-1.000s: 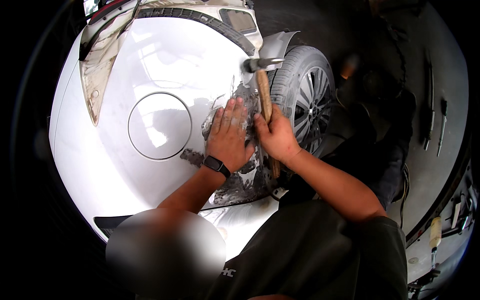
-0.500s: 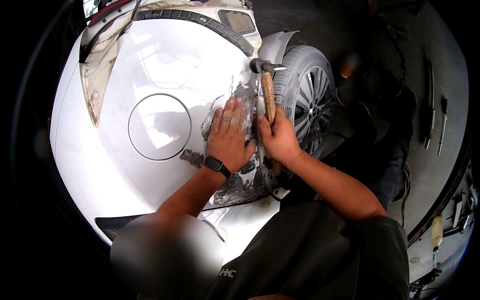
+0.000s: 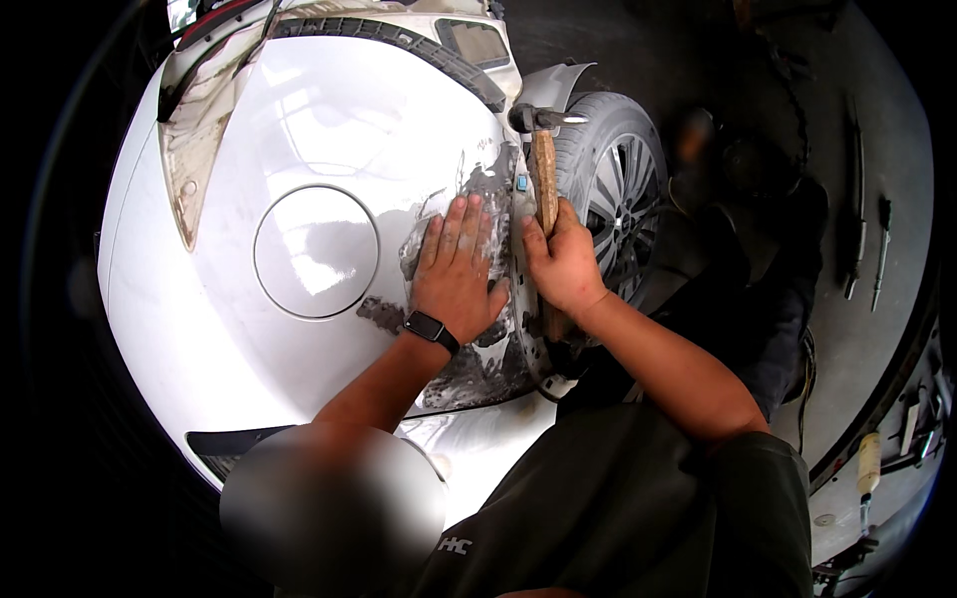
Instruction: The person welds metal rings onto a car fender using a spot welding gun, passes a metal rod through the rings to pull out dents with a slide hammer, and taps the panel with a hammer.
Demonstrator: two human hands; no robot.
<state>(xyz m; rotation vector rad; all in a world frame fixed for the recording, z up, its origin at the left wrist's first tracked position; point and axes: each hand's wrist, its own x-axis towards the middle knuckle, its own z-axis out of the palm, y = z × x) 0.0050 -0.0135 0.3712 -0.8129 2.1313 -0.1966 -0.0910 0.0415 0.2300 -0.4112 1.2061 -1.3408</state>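
My left hand lies flat on a white car body panel, its fingers stretched toward the far side. Under and around it the paint is worn away in a dark, scraped patch. A smartwatch sits on that wrist. My right hand is wrapped round the wooden handle of a hammer, whose dark metal head points away from me beside the panel's edge. Just right of the hammer stands the car's wheel. The round fuel flap is closed, left of my left hand.
Long metal rods lie on the grey floor at the right. Farther down that side are a pale-handled tool and other tools. My dark-clothed legs are beside the wheel. A blurred round patch covers the lower left.
The hammer and my right hand have shifted slightly to the right, away from the panel's edge, and the hammer head sits a little farther out. My left hand stays in place.
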